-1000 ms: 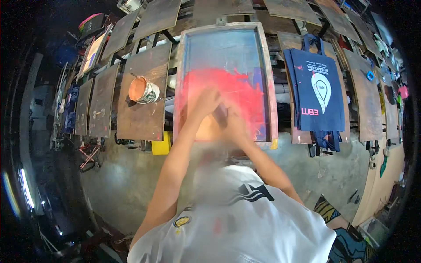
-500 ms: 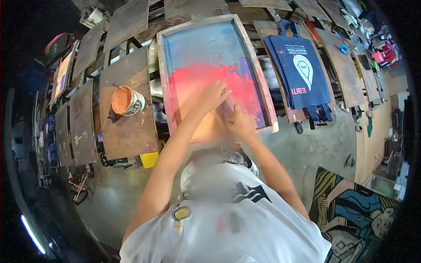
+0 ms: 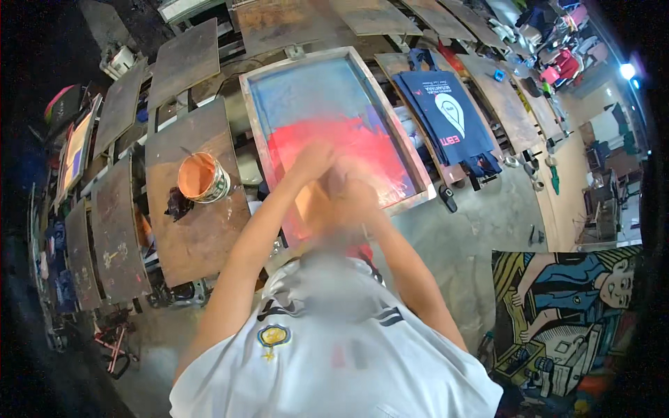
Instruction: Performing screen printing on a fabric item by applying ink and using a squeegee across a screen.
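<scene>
A wooden-framed printing screen (image 3: 260,139) lies in front of me, with blue-tinted mesh at its far end. Wet red ink (image 3: 348,137) covers the middle of the mesh, and an orange-tan area shows nearer to me. My left hand (image 3: 311,163) and my right hand (image 3: 359,193) are side by side over the near half, both closed and blurred by motion. Between them shows a narrow brownish squeegee (image 3: 336,184), tilted and mostly covered by the fingers; its blade edge cannot be made out.
On a board to the left stands a tub of orange ink (image 3: 198,177), a dark crumpled rag (image 3: 179,203) beside it. Navy tote bags (image 3: 446,115) lie stacked on the board to the right. More brown boards (image 3: 185,59) line both sides. A painted panel (image 3: 557,306) is at lower right.
The view has shifted, so the screen appears slightly lower and further left. Both hands have moved a little to the left over the screen, still closed, and are now more blurred.
</scene>
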`<state>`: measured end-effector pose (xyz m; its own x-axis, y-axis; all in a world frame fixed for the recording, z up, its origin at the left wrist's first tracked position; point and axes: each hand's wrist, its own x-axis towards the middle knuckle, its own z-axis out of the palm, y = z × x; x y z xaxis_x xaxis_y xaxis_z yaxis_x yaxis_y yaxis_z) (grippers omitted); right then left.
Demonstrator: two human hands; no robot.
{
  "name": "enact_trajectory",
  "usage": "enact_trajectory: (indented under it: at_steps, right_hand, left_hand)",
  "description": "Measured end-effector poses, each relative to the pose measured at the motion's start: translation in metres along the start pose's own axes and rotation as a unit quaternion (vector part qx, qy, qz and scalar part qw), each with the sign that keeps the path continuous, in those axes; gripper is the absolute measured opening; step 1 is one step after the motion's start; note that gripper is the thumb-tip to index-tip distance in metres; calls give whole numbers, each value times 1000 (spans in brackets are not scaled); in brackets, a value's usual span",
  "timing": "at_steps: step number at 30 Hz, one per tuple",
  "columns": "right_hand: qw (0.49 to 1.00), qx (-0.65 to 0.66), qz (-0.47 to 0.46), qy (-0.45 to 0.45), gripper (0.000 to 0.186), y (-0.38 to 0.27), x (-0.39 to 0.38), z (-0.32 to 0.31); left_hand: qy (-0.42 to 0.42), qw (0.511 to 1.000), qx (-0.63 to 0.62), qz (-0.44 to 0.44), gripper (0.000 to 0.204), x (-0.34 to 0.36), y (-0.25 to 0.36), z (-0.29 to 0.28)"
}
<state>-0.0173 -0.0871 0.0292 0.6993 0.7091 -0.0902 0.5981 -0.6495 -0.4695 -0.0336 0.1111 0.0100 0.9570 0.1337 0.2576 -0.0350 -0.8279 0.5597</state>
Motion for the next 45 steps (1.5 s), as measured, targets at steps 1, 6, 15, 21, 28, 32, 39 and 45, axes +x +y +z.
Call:
enact_trajectory:
  at_steps: [1,6,15,21,28,32,39,45]
  right_hand:
    - [1000,-6,-2,2,34,1,-2,-7]
    - [998,-50,24,4,59,13,-4,-15]
    - [991,-13,126,53,58,-37,-25,44]
    - [991,-63,114,2,52,-51,-28,4]
    - [977,28,178,114,49,-78,-25,34]
    - [996,17,87,31,45,-50,-12,22]
    - [979,-43,-187,72,37,0,6,-38]
    - [927,-92,-351,-95,22,-4,21,-44]
  left_hand:
    - [-14,1000,-26,-4,35,5,4,3]
    - [5,1000,-25,6,38,14,10,22]
    - [-13,993,64,101,38,-6,-4,7]
    - [-60,997,30,24,34,-14,1,3]
    - [-31,998,15,62,35,-3,-7,8]
    - [-47,995,43,74,35,-3,-11,-14]
    - [-18,997,-63,-41,39,-93,41,-81]
    - [17,991,33,-126,38,-170,67,-61]
